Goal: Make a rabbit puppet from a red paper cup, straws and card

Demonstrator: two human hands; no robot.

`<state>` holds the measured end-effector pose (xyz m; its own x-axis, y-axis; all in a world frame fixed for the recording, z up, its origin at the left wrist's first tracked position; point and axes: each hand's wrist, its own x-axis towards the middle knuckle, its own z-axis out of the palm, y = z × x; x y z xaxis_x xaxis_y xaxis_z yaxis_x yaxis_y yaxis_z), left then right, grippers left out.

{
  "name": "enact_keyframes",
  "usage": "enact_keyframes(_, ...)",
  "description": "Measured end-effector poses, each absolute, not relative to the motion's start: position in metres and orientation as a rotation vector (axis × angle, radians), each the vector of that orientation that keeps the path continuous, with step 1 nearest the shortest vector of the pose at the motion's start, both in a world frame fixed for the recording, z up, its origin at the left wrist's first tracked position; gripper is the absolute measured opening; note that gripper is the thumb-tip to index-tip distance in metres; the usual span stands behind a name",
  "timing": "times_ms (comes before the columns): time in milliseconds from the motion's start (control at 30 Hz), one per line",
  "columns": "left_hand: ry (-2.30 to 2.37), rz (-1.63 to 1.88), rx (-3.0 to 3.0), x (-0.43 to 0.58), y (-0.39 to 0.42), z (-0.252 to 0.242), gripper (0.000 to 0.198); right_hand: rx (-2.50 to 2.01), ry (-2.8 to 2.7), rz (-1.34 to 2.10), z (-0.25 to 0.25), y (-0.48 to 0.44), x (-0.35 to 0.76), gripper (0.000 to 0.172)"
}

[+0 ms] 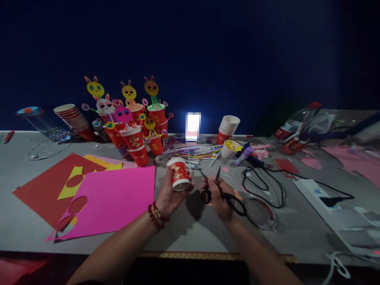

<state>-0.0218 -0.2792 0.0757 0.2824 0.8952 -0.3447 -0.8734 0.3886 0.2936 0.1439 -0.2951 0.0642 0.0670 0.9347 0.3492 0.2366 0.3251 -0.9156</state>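
My left hand (169, 196) is wrapped round a small red paper cup (178, 173) with a gold pattern, held tilted above the grey table (190, 233). A red bead bracelet (156, 215) circles that wrist. My right hand (219, 196) grips black-handled scissors (218, 187), fingers through the loops, with the blades spread apart and pointing up toward the cup. The two hands are close together near the table's middle.
Pink (114, 200), yellow and red paper sheets with cut-out holes lie at the left. Cup-and-straw bunny figures (133, 122) stand behind, beside stacks of cups (74, 118) (228, 128), loose straws (196, 152), a glue gun (246, 154) with black cable, and a power strip (317, 194).
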Motion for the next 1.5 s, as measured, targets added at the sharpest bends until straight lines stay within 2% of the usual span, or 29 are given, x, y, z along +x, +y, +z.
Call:
enact_keyframes(133, 0.705, 1.251, 0.221, -0.02, -0.28, 0.075, 0.057, -1.145, -1.372, 0.818, 0.064, -0.283, 0.147, 0.033)
enact_keyframes(300, 0.709, 1.264, 0.311, -0.018, -0.283, 0.078, 0.053, -1.161, -1.404, 0.852, 0.059, -0.28, 0.148, 0.035)
enact_keyframes(567, 0.665, 1.183, 0.339, -0.014, -0.282, 0.074, 0.031, -1.101, -1.286, 0.922, 0.062, -0.278, 0.147, 0.035)
enact_keyframes(733, 0.657, 1.05, 0.261, -0.017, -0.279, 0.07, 0.038, -1.06, -1.23, 1.01, 0.062, -0.276, 0.147, 0.035)
enact_keyframes(867, 0.667, 1.094, 0.291, -0.017, -0.279, 0.068, 0.036, -1.05, -1.211, 1.045, 0.061, -0.277, 0.147, 0.033)
enact_keyframes(1067, 0.794, 1.135, 0.417, -0.015, -0.282, 0.069, 0.049, -1.04, -1.201, 1.059, 0.064, -0.279, 0.148, 0.031)
enact_keyframes(1400, 0.936, 1.386, 0.76, -0.013, -0.283, 0.06, 0.034, -1.023, -1.243, 1.092, 0.064, -0.284, 0.143, 0.029)
enact_keyframes(1500, 0.913, 1.429, 0.846, -0.016, -0.285, 0.064, 0.042, -1.026, -1.285, 1.032, 0.064, -0.288, 0.145, 0.026)
